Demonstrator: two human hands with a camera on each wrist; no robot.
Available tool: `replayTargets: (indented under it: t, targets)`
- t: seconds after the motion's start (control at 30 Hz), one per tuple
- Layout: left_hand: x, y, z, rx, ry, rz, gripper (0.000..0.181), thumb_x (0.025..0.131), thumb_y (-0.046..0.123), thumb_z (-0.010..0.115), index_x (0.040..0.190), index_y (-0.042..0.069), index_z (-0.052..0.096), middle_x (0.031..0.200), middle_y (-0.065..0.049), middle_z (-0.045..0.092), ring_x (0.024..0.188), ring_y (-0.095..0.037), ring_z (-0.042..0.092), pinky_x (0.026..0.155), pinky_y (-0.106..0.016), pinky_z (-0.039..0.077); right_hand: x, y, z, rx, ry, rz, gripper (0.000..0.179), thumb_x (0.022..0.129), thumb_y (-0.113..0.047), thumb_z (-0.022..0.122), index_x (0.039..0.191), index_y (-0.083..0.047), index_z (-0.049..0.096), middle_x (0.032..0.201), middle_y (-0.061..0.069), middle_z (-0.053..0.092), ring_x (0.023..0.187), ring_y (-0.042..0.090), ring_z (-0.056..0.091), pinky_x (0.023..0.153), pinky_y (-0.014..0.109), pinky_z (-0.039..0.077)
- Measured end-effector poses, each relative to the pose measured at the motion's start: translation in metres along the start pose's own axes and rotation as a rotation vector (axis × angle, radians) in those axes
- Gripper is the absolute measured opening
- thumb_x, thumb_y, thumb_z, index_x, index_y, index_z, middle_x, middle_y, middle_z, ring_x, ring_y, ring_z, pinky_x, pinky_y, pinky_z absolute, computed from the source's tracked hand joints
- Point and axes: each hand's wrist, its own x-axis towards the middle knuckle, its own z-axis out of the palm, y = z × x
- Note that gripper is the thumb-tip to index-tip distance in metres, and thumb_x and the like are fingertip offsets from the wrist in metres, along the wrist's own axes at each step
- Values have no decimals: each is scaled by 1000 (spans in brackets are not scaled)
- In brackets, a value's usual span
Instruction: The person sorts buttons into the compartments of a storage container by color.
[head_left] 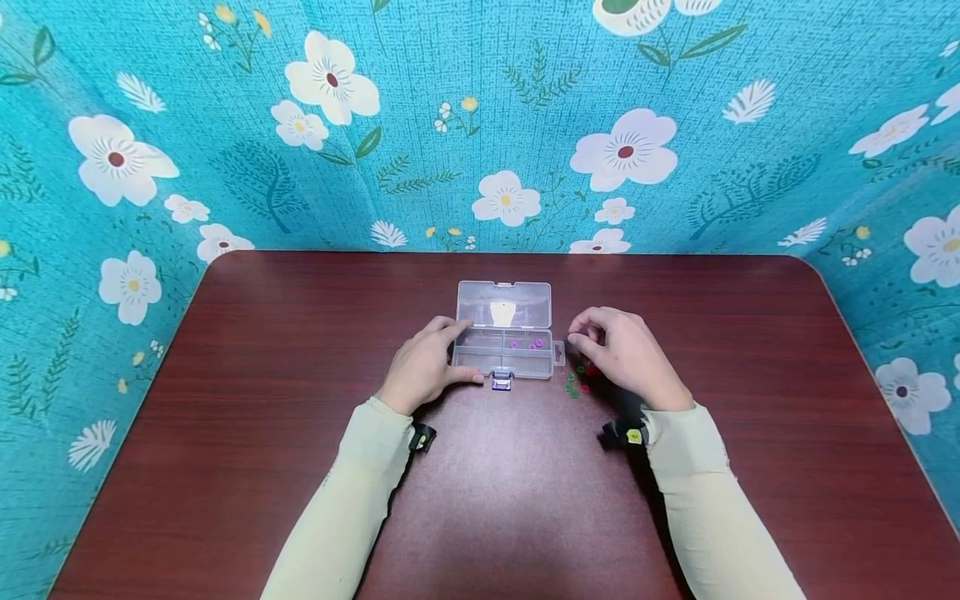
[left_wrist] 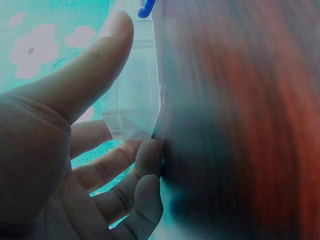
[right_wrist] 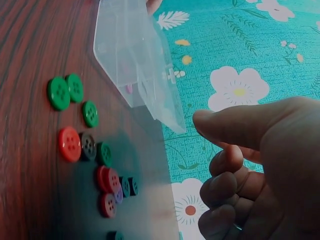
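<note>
Currently, the clear plastic box with four compartments [head_left: 527,364] stands open on the dark red-brown wood-grain table [head_left: 517,500], between the two hands, its clear hinged lid [head_left: 480,304] tipped away on the far side.

Left hand [head_left: 423,367]: spread wide about the box's left end, thumb along the front edge short of the blue plastic latch [head_left: 502,383]. Right hand [head_left: 626,346]: thumb and index tips close together, just beyond the clear hang tab [head_left: 558,353]; cannot tell whether anything is pinched between them.

Small purple round buttons [head_left: 539,343] lie in the far right compartment. Outside, by the box's right end, lie green four-hole buttons [right_wrist: 59,93], red four-hole buttons [right_wrist: 69,144] and some darker ones. One purple button [right_wrist: 118,195] shows partly behind the red group.

Judgement: the work looks like sorting by colour. Notes on technique: light left-hand pressure should suffice, as the empty-looking box probably slides easily. Pinch each button by its rim; spread overlapping ones with a fingertip first. Carry over the hang tab without knocking it, and release low inside the chosen compartment, clear of the dividers, to limit bouncing.
</note>
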Motion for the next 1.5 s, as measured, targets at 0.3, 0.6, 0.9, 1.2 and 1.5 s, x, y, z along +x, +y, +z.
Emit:
replayTargets:
  t: [0.3, 0.6, 0.9, 1.2, 1.5]
  targets:
    - [-2, 1, -1, -7, -2, -7, 88, 72, 47, 88, 145, 11, 55, 134, -8, 58, 110, -26, 62, 90, -48, 51, -5, 10, -1, -19, -8, -13, 5, 95, -17, 69, 91, -16, 71, 75, -2, 52, 64, 15, 45, 61, 33, 37]
    - [-2, 0, 0, -2, 0, -7, 88, 72, 48, 88, 145, 11, 55, 133, -8, 58, 108, -25, 62, 88, -46, 52, -9, 14, -2, -23, -25, 15, 8, 95, -22, 71, 94, -14, 71, 75, -2, 52, 66, 15, 46, 63, 33, 37]
    - [-1, 0, 0, -5, -4, -5, 88, 73, 48, 87, 146, 11, 54, 134, -7, 58, 108, -24, 62, 88, -46, 52, -13, 19, -1, -36, -41, 48, 4, 92, -15, 73, 95, -14, 71, 75, -1, 52, 65, 16, 46, 62, 34, 38]
    - [-1, 2, -2, -2, -6, 0, 88, 73, 48, 87, 146, 11, 54, 135, -8, 57, 110, -24, 62, 89, -46, 52, -18, 27, -1, -49, -59, 59, 7, 90, -11, 75, 96, -14, 71, 75, 0, 51, 66, 17, 45, 62, 34, 36]
    - [0, 1, -2, 1, -5, 0, 89, 73, 49, 87, 147, 12, 54, 135, -7, 57, 108, -26, 62, 89, -47, 51, -18, 28, 0, -65, -67, 77, 8, 89, -11, 76, 96, -13, 71, 74, 0, 51, 66, 17, 46, 62, 34, 36]
